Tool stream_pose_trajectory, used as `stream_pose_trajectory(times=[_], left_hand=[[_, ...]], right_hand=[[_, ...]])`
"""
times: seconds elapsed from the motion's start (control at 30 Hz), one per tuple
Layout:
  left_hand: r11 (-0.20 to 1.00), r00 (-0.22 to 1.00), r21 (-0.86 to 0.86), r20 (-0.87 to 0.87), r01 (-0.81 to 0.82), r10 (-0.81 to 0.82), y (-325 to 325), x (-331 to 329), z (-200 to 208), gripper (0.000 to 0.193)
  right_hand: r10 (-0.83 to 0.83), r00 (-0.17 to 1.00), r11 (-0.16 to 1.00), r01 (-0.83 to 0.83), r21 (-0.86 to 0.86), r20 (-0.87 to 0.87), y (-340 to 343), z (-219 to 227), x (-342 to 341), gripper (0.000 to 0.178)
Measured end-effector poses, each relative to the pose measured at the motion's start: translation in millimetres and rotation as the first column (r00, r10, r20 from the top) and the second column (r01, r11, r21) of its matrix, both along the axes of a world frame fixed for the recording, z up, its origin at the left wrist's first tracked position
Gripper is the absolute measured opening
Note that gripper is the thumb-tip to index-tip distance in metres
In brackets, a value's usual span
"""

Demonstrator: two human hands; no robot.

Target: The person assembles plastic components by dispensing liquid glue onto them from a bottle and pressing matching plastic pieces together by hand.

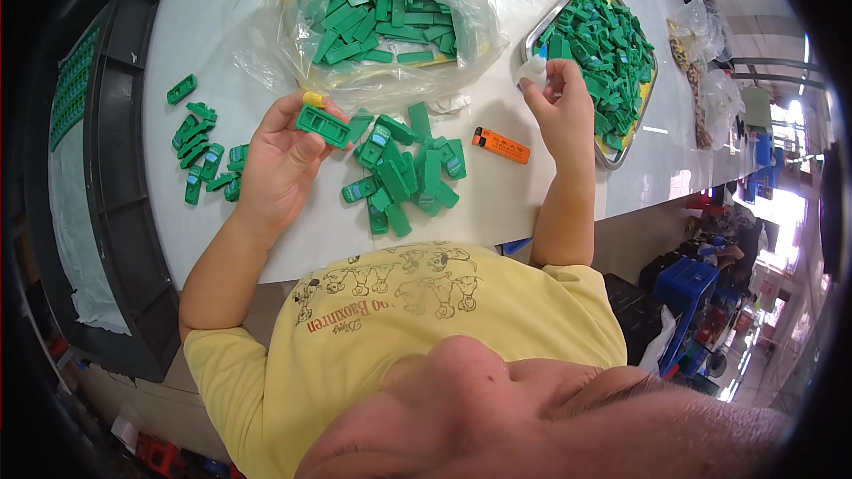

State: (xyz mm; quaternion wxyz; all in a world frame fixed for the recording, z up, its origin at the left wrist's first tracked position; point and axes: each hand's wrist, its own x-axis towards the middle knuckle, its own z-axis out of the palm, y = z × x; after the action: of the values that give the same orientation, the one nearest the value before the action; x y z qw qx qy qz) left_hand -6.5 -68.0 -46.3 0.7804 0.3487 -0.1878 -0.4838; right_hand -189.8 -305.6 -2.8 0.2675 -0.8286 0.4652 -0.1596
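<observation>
My left hand (pixel 286 158) grips a green part (pixel 322 128); my right hand (pixel 561 99), a white bottle (pixel 532 70); dark-printed orange lighter (pixel 501 145) between them; bare counter (pixel 493 201) at its six o'clock.

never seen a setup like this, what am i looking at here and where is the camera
There is no machine here: these are a person's own bare hands. The one picture comes from a wide, rounded lens worn on the head and looking down, so straight edges bend near the rim.

The left hand holds a green piece, hollow side showing. The right hand holds a small white bottle with a blue tip.

On the white table lie a loose green pile, an orange lighter, an open clear bag of green pieces and, at right, a tray heaped with more.
</observation>
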Motion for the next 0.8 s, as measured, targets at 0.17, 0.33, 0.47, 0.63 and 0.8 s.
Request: stream_pose_trajectory(times=[0.17,0.33,0.47,0.63,0.8], left_hand=[[1.0,0.999,0.007,0.039,0.013,-0.013,2,2,9,0.042],[0.999,0.999,0.031,0.021,0.027,-0.027,7,2,15,0.045],[0.999,0.999,-0.004,-0.023,0.033,-0.033,22,7,20,0.04],[0.999,0.999,0.009,0.004,0.034,-0.034,26,-6,31,0.039],[0.998,0.989,0.06,0.14,0.032,-0.04,38,-8,49,0.033]], right_hand=[[0.005,0.998,0.999,-0.001,0.053,-0.063,-6,-5,-5,0.033],[0.026,0.999,0.99,-0.032,-0.139,-0.045,10,5,-4,0.034],[-0.035,0.987,0.97,0.072,-0.234,0.156,58,50,16,0.027],[0.522,0.85,0.763,-0.5,-0.409,-0.065,71,47,51,0.005],[0.424,0.754,0.556,-0.654,-0.513,-0.502,68,29,95,0.007]])
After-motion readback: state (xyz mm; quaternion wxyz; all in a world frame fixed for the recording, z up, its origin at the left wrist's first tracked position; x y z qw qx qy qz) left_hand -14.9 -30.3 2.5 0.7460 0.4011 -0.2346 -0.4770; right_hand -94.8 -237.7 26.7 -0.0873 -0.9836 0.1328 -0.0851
